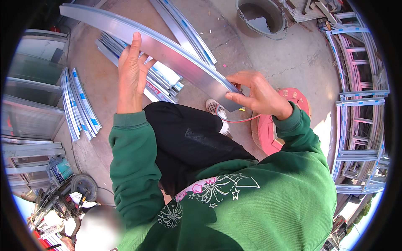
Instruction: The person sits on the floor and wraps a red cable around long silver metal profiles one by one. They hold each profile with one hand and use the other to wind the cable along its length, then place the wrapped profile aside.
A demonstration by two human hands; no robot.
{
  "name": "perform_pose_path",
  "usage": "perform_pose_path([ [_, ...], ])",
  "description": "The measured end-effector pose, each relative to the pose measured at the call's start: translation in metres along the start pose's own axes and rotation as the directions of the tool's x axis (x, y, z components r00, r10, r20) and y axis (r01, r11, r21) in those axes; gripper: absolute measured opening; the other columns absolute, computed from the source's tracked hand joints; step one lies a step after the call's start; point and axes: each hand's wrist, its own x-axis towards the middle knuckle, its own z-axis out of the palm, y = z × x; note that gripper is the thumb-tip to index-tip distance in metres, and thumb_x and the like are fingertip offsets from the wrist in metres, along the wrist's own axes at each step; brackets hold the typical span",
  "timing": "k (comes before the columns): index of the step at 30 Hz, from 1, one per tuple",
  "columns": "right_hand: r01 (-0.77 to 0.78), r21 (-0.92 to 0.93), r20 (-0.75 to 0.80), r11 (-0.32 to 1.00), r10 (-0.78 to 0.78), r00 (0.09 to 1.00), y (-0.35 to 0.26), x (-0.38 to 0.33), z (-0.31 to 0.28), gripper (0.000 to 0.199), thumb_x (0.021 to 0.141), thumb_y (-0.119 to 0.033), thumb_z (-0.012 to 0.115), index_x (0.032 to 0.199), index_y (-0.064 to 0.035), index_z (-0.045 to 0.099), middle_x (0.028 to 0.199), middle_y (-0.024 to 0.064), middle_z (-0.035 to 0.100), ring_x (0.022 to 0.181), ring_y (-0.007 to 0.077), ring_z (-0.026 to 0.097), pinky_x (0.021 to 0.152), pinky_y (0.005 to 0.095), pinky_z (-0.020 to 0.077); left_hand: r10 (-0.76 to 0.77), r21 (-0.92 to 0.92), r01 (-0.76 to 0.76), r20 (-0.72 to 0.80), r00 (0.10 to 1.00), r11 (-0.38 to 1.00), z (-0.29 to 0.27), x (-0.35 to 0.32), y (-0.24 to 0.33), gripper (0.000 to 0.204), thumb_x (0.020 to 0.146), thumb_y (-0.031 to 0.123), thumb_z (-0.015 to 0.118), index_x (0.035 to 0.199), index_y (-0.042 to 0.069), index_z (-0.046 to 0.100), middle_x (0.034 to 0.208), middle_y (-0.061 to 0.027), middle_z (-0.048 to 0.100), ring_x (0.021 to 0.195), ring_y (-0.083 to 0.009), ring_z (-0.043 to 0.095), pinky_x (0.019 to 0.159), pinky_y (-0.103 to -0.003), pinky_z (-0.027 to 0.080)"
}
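Observation:
A long, flat silver aluminium profile [167, 49] slants in the air before me, from the far left down toward the right. My left hand [130, 73] holds it from below along its left half, thumb up against the broad face and the other fingers partly hidden behind. At the near right end, my right hand [261, 92] grips the profile between thumb and fingers. Beneath it, a stack of wrapped aluminium profiles [157, 85] lies on the floor by my legs. Longer profiles [184, 31] lie beyond it.
A dark bucket [240, 12] with liquid stands far right of centre. A pink round cardboard-like spool [266, 129] with a thin red hose [245, 120] is beside my foot. Metal frames [358, 121] line the right; profiles [79, 104] and glass panels [35, 100] are at left, with a wheel [84, 187] lower down.

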Motion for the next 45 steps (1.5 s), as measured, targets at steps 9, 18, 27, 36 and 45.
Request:
perform_pose_path([
  [9, -0.065, 0.727, -0.031, 0.683, 0.127, 0.991, 0.034, 0.037, 0.019, 0.044, 0.098, -0.035, 0.059, 0.117, 0.0043, 0.066, 0.100, 0.0196, 0.071, 0.076, 0.0293, 0.065, 0.069, 0.0375, 0.0513, 0.081, -0.299, -0.174, -0.297, 0.952, 0.938, -0.086, 0.011, 0.022, 0.045, 0.087, 0.010, 0.075, 0.117, 0.001, 0.043, 0.103, -0.0170, 0.055, 0.110, -0.0388, 0.062, 0.097, -0.063, 0.051],
  [18, -0.436, -0.540, 0.314, 0.720, 0.652, 0.690, 0.132, -0.088, 0.169, 0.037, 0.087, -0.036, 0.068, 0.097, 0.0001, 0.072, 0.095, 0.0254, 0.070, 0.093, 0.0423, 0.068, 0.082, 0.0491, 0.0547, 0.061, -0.403, -0.255, -0.435, 0.899, 0.879, -0.122, 0.020, 0.030, 0.044, 0.088, 0.011, 0.073, 0.121, -0.004, 0.048, 0.120, -0.0234, 0.056, 0.116, -0.0380, 0.057, 0.103, -0.052, 0.048],
  [27, -0.240, 0.227, -0.725, 0.944, 0.328, 0.605, 0.060, -0.100, -0.036, 0.043, 0.109, -0.030, 0.038, 0.088, 0.0000, 0.060, 0.083, 0.0085, 0.068, 0.064, 0.0113, 0.063, 0.058, 0.0250, 0.0488, 0.065, -0.467, -0.261, -0.396, 0.916, 0.845, -0.095, 0.012, 0.033, 0.037, 0.087, 0.009, 0.074, 0.116, -0.004, 0.054, 0.113, -0.0172, 0.060, 0.109, -0.0302, 0.058, 0.098, -0.047, 0.050],
  [36, -0.703, 0.709, 0.288, -0.061, 0.934, 0.210, 0.136, -0.331, 0.099, 0.035, 0.105, -0.031, 0.049, 0.084, -0.0044, 0.058, 0.069, 0.0099, 0.065, 0.053, 0.0176, 0.059, 0.052, 0.0299, 0.0508, 0.169, -0.341, -0.333, -0.431, 0.886, 0.879, -0.081, 0.007, 0.023, 0.040, 0.087, 0.011, 0.076, 0.118, -0.005, 0.056, 0.113, -0.0170, 0.062, 0.104, -0.0297, 0.062, 0.092, -0.046, 0.053],
  [45, -0.930, 0.104, -0.994, -0.353, 0.000, -0.111, 0.082, -0.612, -0.204, 0.031, 0.100, -0.030, 0.048, 0.109, -0.0053, 0.065, 0.104, 0.0199, 0.070, 0.099, 0.0410, 0.066, 0.083, 0.0491, 0.0524, 0.202, -0.291, -0.368, -0.474, 0.857, 0.883, -0.080, 0.007, 0.033, 0.045, 0.084, 0.010, 0.078, 0.119, -0.009, 0.056, 0.117, -0.0194, 0.061, 0.109, -0.0297, 0.060, 0.096, -0.046, 0.052],
])
